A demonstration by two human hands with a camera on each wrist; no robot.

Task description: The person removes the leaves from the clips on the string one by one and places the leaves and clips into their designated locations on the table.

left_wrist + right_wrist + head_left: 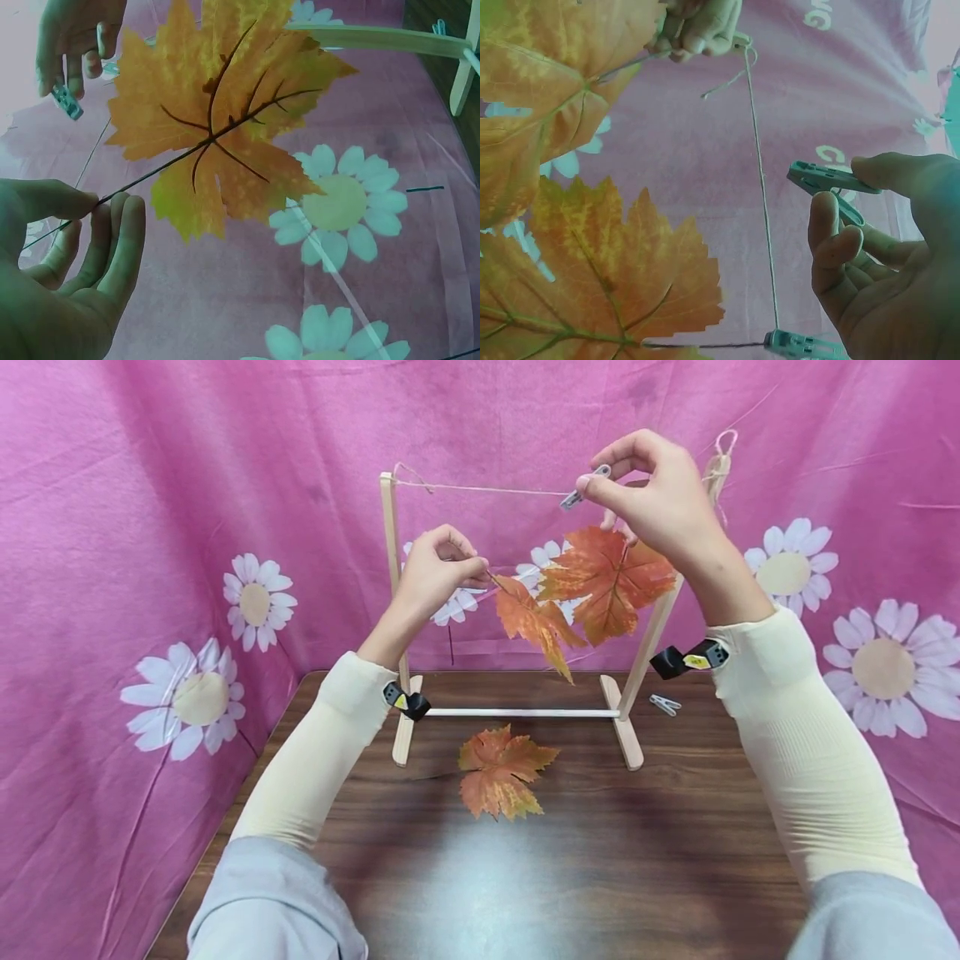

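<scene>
My left hand (442,568) pinches the thin stem of an orange maple leaf (534,618) between thumb and fingers; the leaf hangs to the right of the hand. Between thumb and fingers of my right hand (663,497) is a grey clothespin (587,487), close to the string (487,488) and apart from it in the right wrist view. Another orange leaf (611,581) hangs below the right hand, its stem held on the string by a second clothespin (802,344). A third leaf (501,772) lies flat on the wooden table (570,877).
The string spans a wooden frame with a left post (392,527), a right post (654,639) and a white crossbar (517,713). One clothespin (665,704) lies on the table beside the right foot. Pink cloth (315,460) with white flowers surrounds the table.
</scene>
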